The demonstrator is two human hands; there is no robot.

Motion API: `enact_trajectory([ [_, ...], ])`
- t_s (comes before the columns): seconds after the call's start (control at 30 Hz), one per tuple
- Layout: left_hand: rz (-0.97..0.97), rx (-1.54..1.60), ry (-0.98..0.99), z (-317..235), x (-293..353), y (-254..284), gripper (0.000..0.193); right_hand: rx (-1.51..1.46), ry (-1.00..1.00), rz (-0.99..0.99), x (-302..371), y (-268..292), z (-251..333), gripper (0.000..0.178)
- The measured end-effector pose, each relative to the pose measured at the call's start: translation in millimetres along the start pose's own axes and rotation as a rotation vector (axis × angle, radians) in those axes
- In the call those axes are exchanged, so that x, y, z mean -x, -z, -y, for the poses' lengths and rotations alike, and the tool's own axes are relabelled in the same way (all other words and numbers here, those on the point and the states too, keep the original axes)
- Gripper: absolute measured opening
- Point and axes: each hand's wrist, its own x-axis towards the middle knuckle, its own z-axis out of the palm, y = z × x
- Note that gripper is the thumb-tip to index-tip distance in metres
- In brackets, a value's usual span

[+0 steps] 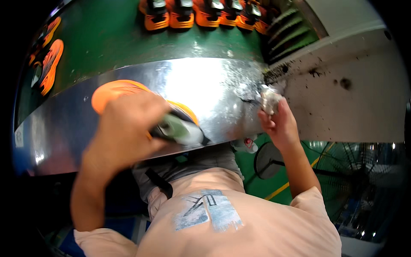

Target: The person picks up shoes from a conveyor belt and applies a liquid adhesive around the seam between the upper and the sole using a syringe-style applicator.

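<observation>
My left hand (128, 128) is closed around an orange sports shoe (113, 91), its sole side turned up toward the far left. Out of the shoe's opening juts a green and white shoe last (182, 130), close to my fingers. The shoe is over the near part of the shiny metal bench top (188, 77). At the right end of the bench, my right hand (283, 126) pinches a crumpled whitish wad (270, 100) between thumb and fingers. Whether it is cloth or some other material I cannot tell.
Beyond the bench, several orange and black shoes on lasts (182, 15) stand in a row on a green surface (107, 47). More orange shoes (52, 66) are at the far left. A stained pale panel (342, 85) borders the bench's right end. A black fan (355, 171) stands lower right.
</observation>
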Motion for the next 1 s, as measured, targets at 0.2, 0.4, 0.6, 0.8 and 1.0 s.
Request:
enact_trajectory([
  [0.2,-0.386,-0.090,-0.037,-63.6,59.7,-51.8,0.017,0.589,0.149,0.097,14.1,-13.0,-12.6,0.045],
  [0.4,-0.410,-0.082,-0.006,-53.3,86.9,-59.1,0.014,-0.143,-0.103,0.796,-22.4,-161.4,50.3,0.061],
  [0.6,-0.466,-0.071,-0.029,-51.2,87.4,-61.9,0.016,-0.055,-0.339,0.857,-42.5,-228.9,36.9,0.074],
  [0.8,-0.477,-0.079,-0.038,-50.8,90.5,-64.4,0.018,-0.021,-0.455,0.861,-53.5,-251.7,24.4,0.078],
  [1.0,-0.495,-0.073,-0.031,-50.6,92.8,-66.6,0.018,0.232,-0.432,0.759,-42.7,-265.8,31.1,0.084],
])
